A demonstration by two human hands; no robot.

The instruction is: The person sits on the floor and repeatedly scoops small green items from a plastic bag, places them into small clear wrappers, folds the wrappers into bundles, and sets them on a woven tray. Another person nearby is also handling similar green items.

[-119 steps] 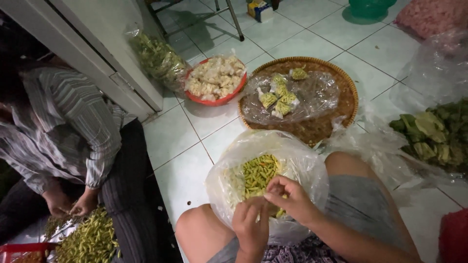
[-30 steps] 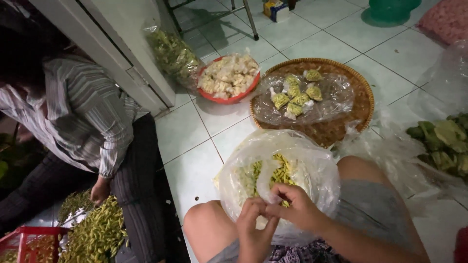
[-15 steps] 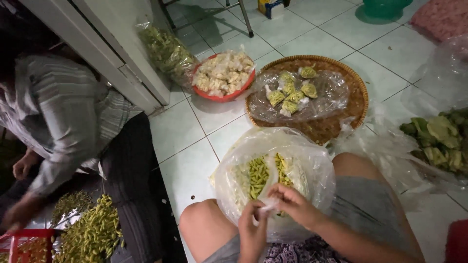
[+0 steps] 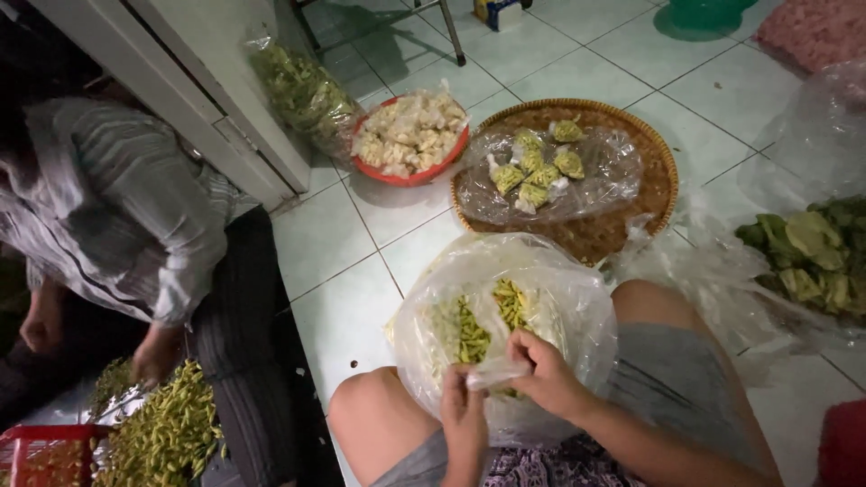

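I sit on a tiled floor with a large clear plastic bag [image 4: 541,280] of small yellow-green chillies [image 4: 469,329] between my knees. My left hand [image 4: 462,417] and my right hand [image 4: 541,372] meet over the bag's near edge. Both pinch a small, thin clear plastic bag [image 4: 498,370] between their fingers. Whether anything is inside the small bag cannot be made out.
A round woven tray [image 4: 622,221] with small filled packets on plastic lies ahead. A red bowl [image 4: 410,135] of pale pieces sits left of it. Leafy greens in plastic [image 4: 812,252] lie at right. Another person [image 4: 135,234] sits at left, hand by a chilli pile [image 4: 167,433].
My hands have stayed at the bag's near edge, working the small plastic bag. The person at left shifted and brought a hand down beside the chilli pile.
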